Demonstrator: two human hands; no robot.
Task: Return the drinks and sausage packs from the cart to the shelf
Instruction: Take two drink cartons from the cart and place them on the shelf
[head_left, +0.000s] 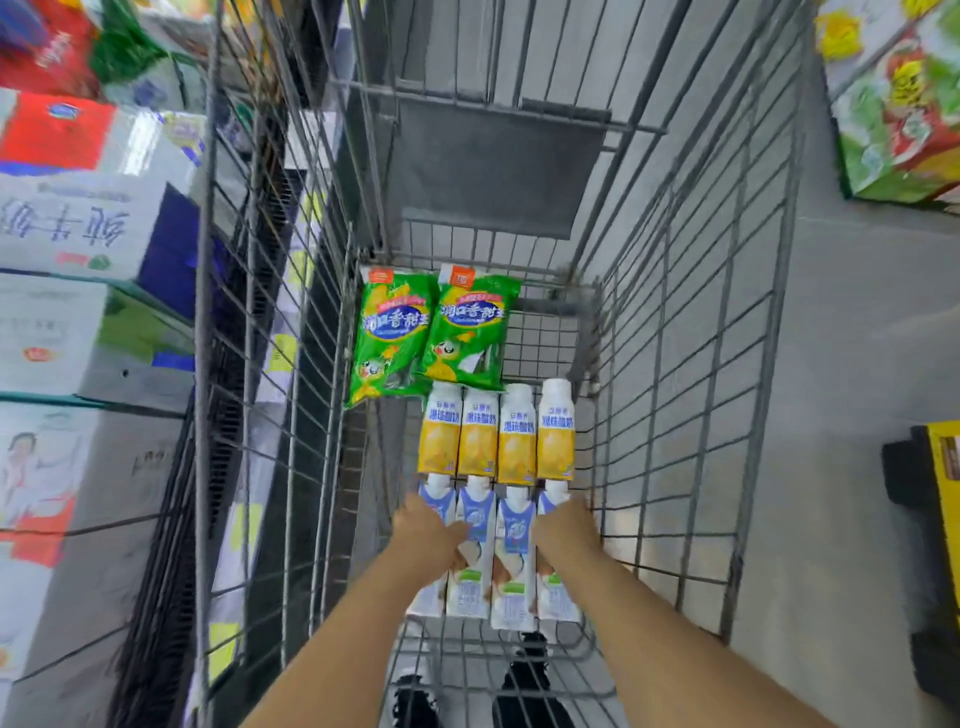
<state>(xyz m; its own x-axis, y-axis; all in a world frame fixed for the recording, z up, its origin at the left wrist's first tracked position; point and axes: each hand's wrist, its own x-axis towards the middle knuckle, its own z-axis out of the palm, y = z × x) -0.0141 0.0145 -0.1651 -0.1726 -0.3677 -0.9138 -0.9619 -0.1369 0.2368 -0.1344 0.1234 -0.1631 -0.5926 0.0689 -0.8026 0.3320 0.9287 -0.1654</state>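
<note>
On the floor of the wire cart (675, 364) lie two green sausage packs (431, 332) at the far end. Below them is a row of yellow drink bottles (496, 436), then a nearer row of white-and-blue drink cartons (511, 561). My left hand (426, 535) reaches down onto the leftmost carton, fingers curled over it. My right hand (563, 530) rests on the rightmost carton at the cart's right wall. Both cartons still lie flat in their row. Whether either hand has a full grip is hidden by the hands themselves.
A shelf (171, 405) stacked with white and red milk boxes (78, 228) runs along the left of the cart. Colourful cartons (898, 104) stand on the grey floor at the upper right, and a yellow-and-black object (935, 519) at the right edge. My shoes (524, 691) show beneath the cart.
</note>
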